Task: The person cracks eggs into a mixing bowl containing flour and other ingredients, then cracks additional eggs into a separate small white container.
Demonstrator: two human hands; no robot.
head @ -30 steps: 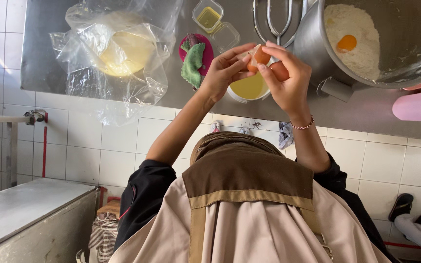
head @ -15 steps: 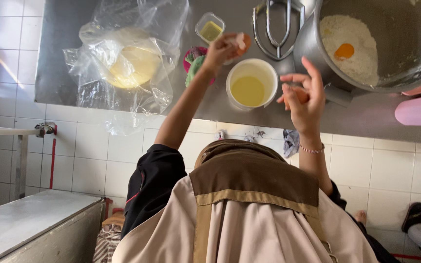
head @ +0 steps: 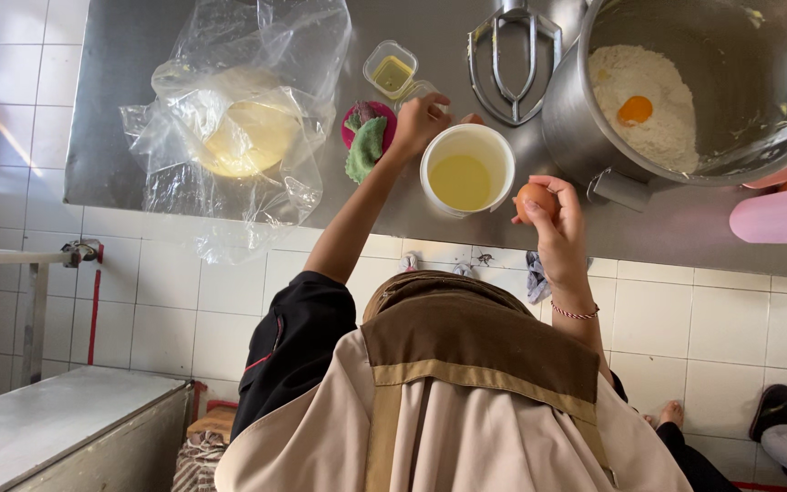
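Note:
My right hand [head: 553, 219] holds a whole brown egg [head: 536, 198] just right of a white bowl [head: 503, 150] of yellow liquid on the steel counter [head: 138, 55]. My left hand [head: 419, 123] reaches past that bowl's left rim, with its fingers curled at a small clear cup [head: 414, 91]. Whether it grips anything is hidden. To the right stands a large steel mixing bowl [head: 758, 73] with flour and an egg yolk [head: 636, 109] in it.
A metal mixer beater [head: 514, 64] lies behind the white bowl. A pink dish with a green cloth [head: 366, 141], a small square tub [head: 391, 71] and a plastic bag with pale dough [head: 243, 137] lie to the left. A pink container [head: 781, 214] sits at the far right.
Both hands were together over the white bowl. My left hand moved away left toward the clear cup. My right hand dropped to the bowl's right side with the egg.

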